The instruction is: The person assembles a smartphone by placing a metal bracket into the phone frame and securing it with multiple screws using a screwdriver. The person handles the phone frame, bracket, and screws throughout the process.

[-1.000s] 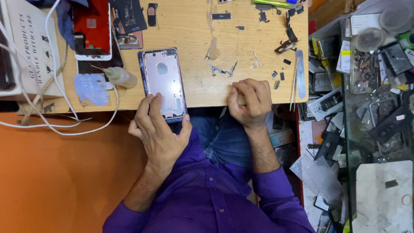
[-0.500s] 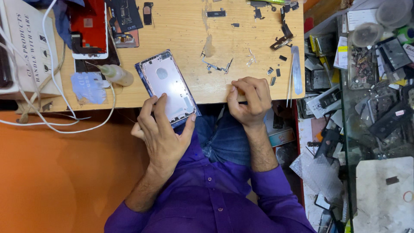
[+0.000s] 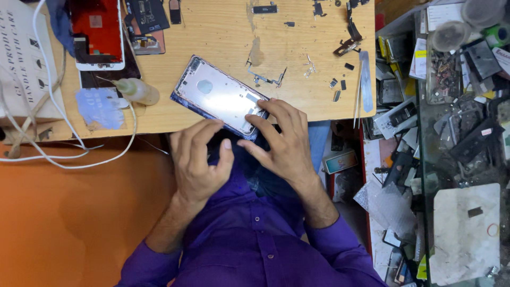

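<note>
Diagonally across the worktop (image 3: 212,32) edge lies a gutted phone housing (image 3: 219,96), both hands at its near end.

Right hand (image 3: 279,141) rests spread fingertips on the housing's lower corner, seemingly pinning it flat; left hand (image 3: 199,159) hovers beside it, fingers loosely curled, gripping nothing. A small glue bottle (image 3: 135,90) lies alongside, and clear trays (image 3: 451,69) to the right hold loose spare parts.

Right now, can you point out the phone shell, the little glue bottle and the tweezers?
phone shell (image 3: 215,95), head view, bare inner back panel.
glue bottle (image 3: 139,91), head view, middle of its body.
tweezers (image 3: 364,85), head view, along the metal arms.
</note>
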